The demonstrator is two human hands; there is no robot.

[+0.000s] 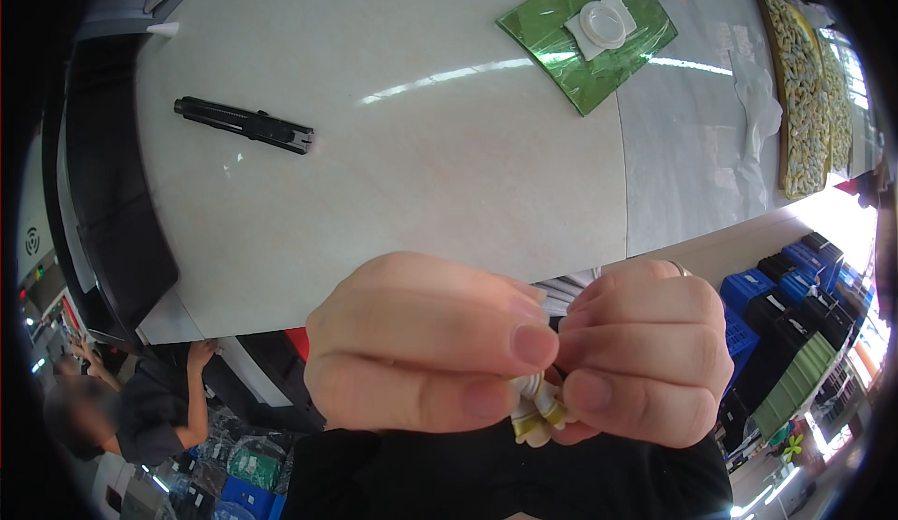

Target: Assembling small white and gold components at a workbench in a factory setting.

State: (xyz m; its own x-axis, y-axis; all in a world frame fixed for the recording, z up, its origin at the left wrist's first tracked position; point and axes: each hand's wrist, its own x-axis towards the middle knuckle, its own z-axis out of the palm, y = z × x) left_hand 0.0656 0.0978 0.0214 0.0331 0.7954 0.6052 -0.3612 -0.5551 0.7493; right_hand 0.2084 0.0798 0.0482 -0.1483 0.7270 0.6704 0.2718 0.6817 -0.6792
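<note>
Close in front of my body, my left hand [426, 342] and my right hand [647, 356] meet over a small white and yellow-gold piece [533, 414]. It looks like part of a little figure, its lower end poking out below the fingers. Both hands are closed, thumbs and fingertips pinching the piece from either side. Most of its upper part is hidden behind my fingers, so its exact kind does not show.
On the pale table [449, 174] lies a black slim tool [245, 125]. Further back, a green sheet [585, 76] carries a white ring [602, 25]. At far right stands a tray of many small pieces [803, 99]. Blue crates [745, 286] are stacked right; another person [140, 408] is at left.
</note>
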